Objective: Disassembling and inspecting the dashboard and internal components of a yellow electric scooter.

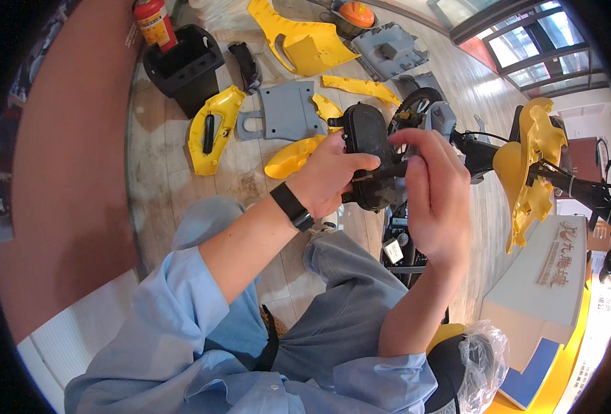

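My left hand [330, 174] grips a black, rounded plastic part [366, 130] by its near left side, thumb laid over its face. The part has two lobes and a dark strip between them that runs toward my right hand. My right hand [438, 190] is at the part's right side with fingers curled. Its index finger bends over toward the part's right edge, and its thumb is near the end of the dark strip. What lies between those fingers is hidden. Just behind them is a partly stripped scooter frame with a black wheel [416, 110].
Yellow body panels [307, 52] and grey panels [288, 110] lie on the wooden floor ahead. A black bin [185, 72] and a red fire extinguisher [155, 24] stand at far left. To the right, a yellow front cowl [526, 169] and cables are near a white counter [543, 269].
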The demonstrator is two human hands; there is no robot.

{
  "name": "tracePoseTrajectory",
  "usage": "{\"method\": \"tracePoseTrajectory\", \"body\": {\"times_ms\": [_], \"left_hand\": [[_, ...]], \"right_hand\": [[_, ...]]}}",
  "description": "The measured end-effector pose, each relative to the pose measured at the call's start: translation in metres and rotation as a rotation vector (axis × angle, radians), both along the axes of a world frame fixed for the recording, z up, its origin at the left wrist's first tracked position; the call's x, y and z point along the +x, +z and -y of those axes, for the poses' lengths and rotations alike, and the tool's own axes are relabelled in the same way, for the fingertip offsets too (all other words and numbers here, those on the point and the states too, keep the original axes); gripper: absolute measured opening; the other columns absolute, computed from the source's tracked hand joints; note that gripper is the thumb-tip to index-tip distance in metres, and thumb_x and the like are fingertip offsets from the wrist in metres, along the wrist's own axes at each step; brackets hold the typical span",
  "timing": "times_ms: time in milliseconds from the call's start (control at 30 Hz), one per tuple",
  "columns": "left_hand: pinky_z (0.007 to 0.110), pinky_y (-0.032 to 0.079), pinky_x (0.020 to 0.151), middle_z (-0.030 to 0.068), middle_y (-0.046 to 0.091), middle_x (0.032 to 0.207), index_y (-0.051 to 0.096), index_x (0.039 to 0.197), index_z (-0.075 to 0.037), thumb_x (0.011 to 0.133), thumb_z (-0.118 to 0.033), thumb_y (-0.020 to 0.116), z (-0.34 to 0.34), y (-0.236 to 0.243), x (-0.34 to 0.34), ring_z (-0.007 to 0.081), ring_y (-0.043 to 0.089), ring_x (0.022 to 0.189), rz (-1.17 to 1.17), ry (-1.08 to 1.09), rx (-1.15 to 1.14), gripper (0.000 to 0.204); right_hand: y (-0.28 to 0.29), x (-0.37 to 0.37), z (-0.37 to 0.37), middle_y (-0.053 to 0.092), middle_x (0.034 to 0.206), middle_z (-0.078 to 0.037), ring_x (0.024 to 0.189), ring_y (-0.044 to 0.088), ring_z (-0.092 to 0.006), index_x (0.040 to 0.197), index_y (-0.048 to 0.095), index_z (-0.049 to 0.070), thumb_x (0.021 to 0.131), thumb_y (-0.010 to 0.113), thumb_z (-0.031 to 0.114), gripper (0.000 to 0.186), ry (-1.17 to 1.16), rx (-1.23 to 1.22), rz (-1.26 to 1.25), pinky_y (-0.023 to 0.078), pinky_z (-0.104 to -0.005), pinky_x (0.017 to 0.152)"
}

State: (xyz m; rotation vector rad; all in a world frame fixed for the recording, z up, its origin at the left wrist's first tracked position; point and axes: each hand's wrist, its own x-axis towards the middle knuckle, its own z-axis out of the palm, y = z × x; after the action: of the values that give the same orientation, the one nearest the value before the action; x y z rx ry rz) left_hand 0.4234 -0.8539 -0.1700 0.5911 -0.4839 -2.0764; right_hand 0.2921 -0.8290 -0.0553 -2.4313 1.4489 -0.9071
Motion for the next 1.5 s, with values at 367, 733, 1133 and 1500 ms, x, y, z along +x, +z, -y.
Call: {"method": "tracePoseTrajectory", "body": {"times_ms": [367, 733, 1133, 1500], "left_hand": [[0.033, 0.057, 0.076, 0.0027, 0.064, 0.105, 0.055, 0.116, -0.009, 0.084, -0.004, 0.068, 0.001, 0.000, 0.003, 0.0156, 0.065, 0.093, 0.039, 0.017, -0.012, 0.035], [0.032, 0.057, 0.077, 0.0015, 0.064, 0.105, 0.055, 0.117, -0.011, 0.085, -0.004, 0.067, -0.002, -0.006, 0.003, 0.0150, 0.065, 0.094, 0.003, 0.028, -0.022, 0.035], [0.036, 0.058, 0.073, 0.0063, 0.063, 0.102, 0.053, 0.118, -0.006, 0.083, 0.000, 0.066, -0.002, -0.004, -0.002, 0.0182, 0.066, 0.087, 0.008, 0.067, 0.014, 0.038], [0.033, 0.057, 0.079, 0.0024, 0.064, 0.103, 0.055, 0.116, -0.009, 0.083, -0.004, 0.068, 0.001, -0.003, 0.004, 0.0160, 0.065, 0.094, 0.008, 0.035, -0.028, 0.036]], "right_hand": [[0.000, 0.006, -0.007, 0.058, 0.067, -0.017, 0.066, 0.061, -0.0390, 0.093, 0.052, 0.004, 0.090, 0.060, 0.010, 0.011, -0.080, 0.067, -0.088, 0.047, -0.0446, 0.059], [0.007, 0.010, -0.009, 0.058, 0.068, -0.018, 0.066, 0.061, -0.0408, 0.084, 0.054, 0.002, 0.093, 0.061, 0.027, 0.028, -0.352, 0.160, -0.419, 0.045, -0.0456, 0.056], [0.000, 0.011, -0.007, 0.061, 0.078, -0.014, 0.072, 0.058, -0.0352, 0.108, 0.062, 0.002, 0.086, 0.054, 0.002, 0.024, -0.063, 0.073, -0.108, 0.046, -0.0422, 0.067], [-0.002, 0.005, -0.010, 0.060, 0.064, -0.018, 0.063, 0.063, -0.0392, 0.086, 0.051, 0.004, 0.093, 0.063, 0.028, 0.028, -0.223, 0.155, -0.071, 0.046, -0.0482, 0.056]]}}
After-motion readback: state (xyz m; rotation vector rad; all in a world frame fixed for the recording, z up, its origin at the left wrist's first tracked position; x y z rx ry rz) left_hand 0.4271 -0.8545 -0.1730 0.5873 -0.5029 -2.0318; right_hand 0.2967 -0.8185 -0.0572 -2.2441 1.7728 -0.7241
